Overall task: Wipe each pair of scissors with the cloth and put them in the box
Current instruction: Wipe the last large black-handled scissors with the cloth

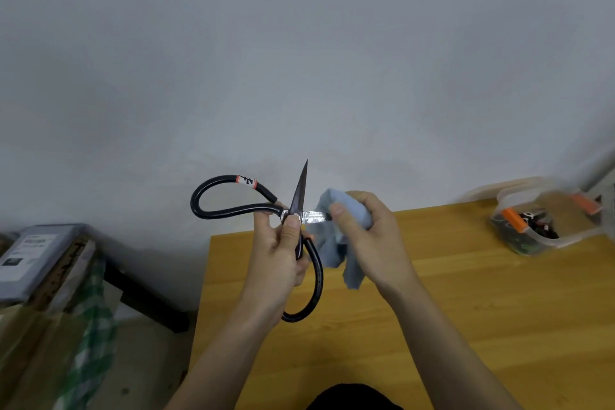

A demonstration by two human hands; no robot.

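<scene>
Scissors (301, 210), black-handled and spread wide, held above the near-left corner of the table (466, 293). Left hand (283, 253) grips them at the pivot, thumb pressed just below the crossing, so that the tool stays steady and both blades are exposed; one blade points up toward the wall, the other lies level, pointing right. Right hand (362, 226) holds the blue cloth (336, 243), fingers and thumb curled round it and pinching it over the level blade. Bright steel shows between pivot and cloth, while the blade's outer part is covered. Slack cloth hangs below the hand. The open spread probably serves to give the cloth access to each inner face in turn, with fingers kept behind fabric rather than on the edge. Wiping appears under way on this blade; the upright one is bare of cloth. Box (539, 226), clear plastic with orange clips, stands well apart at the table's far right; it seems to hold dark-handled tools, though blur prevents certainty.
</scene>
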